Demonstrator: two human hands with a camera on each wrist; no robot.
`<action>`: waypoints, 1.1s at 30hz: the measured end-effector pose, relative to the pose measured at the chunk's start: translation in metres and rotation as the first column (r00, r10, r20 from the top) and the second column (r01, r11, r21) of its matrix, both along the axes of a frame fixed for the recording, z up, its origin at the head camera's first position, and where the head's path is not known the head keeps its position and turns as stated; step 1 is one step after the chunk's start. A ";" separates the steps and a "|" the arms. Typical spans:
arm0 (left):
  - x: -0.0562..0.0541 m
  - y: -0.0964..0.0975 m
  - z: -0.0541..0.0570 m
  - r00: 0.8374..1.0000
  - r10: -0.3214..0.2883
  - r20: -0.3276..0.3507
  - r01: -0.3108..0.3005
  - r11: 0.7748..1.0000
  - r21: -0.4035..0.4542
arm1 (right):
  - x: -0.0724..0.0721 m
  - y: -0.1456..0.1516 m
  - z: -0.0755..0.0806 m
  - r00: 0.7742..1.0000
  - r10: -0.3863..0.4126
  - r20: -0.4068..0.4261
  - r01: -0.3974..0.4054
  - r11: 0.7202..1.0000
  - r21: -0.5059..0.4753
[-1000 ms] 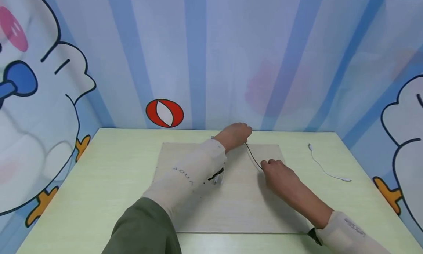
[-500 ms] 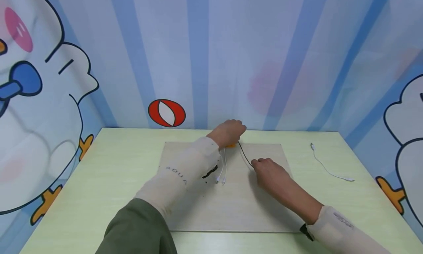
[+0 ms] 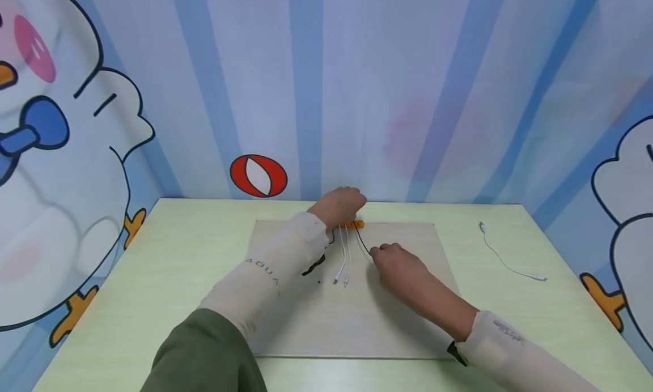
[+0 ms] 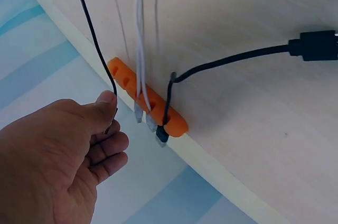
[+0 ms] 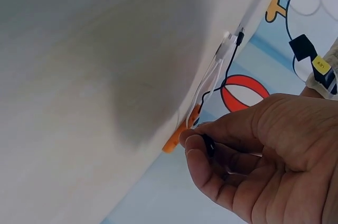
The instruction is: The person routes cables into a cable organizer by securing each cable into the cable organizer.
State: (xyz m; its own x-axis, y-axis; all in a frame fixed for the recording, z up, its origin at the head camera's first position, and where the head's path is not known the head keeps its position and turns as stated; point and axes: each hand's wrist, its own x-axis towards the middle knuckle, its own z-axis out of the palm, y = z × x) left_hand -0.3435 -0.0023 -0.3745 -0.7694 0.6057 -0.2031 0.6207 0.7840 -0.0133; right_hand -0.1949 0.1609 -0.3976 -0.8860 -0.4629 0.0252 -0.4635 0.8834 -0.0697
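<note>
My left hand (image 4: 63, 155) pinches a thin black cable (image 4: 94, 34) near one end, beside an orange cable holder (image 4: 150, 101) with slots along it. The right hand (image 5: 264, 155) grips the same cable's other end, a black connector (image 5: 209, 145) showing between its fingers. In the head view the cable spans the gap between the left hand (image 3: 338, 206) and the right hand (image 3: 403, 270). Two white cables (image 4: 140, 39) sit in middle slots of the holder. Another black cable (image 4: 227, 59) passes through an end slot, its plug (image 4: 161, 134) beyond the holder's outer side.
Beneath the hands lies a pale board (image 3: 357, 324) on a light table (image 3: 194, 250), the holder being along its far edge. A short white cable (image 3: 505, 261) lies on the table at the right. A printed curtain (image 3: 347, 97) rises behind the table.
Both hands have shifted left with the black cable held between them. The orange holder and the white cables, hidden earlier behind my left arm, now show in the head view.
</note>
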 end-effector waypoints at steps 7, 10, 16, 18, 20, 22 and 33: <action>-0.002 -0.002 -0.006 0.999 -0.031 -0.041 0.030 0.999 -0.035 | 0.000 -0.008 -0.003 0.999 0.033 -0.011 -0.033 0.999 -0.009; -0.002 -0.002 -0.008 0.996 -0.050 -0.069 0.046 0.997 -0.058 | -0.016 -0.005 -0.030 0.997 0.060 -0.049 -0.059 0.998 0.006; -0.002 0.000 -0.010 0.995 -0.054 -0.084 0.048 0.996 -0.074 | -0.045 0.004 -0.077 0.988 0.123 -0.093 -0.122 0.992 0.010; -0.002 0.002 -0.009 0.994 -0.061 -0.089 0.054 0.996 -0.074 | -0.048 0.005 -0.083 0.984 0.151 -0.093 -0.153 0.988 -0.012; -0.002 0.002 -0.009 0.993 -0.071 -0.089 0.065 0.995 -0.072 | -0.047 0.003 -0.081 0.984 0.164 -0.064 -0.166 0.986 -0.023; -0.003 0.004 -0.010 0.992 -0.079 -0.094 0.073 0.995 -0.067 | -0.049 0.002 -0.084 0.986 0.162 -0.050 -0.162 0.987 -0.006; -0.013 0.012 -0.017 0.994 -0.048 -0.102 0.039 0.995 -0.092 | -0.003 -0.017 -0.007 0.988 0.154 -0.006 -0.154 0.987 -0.036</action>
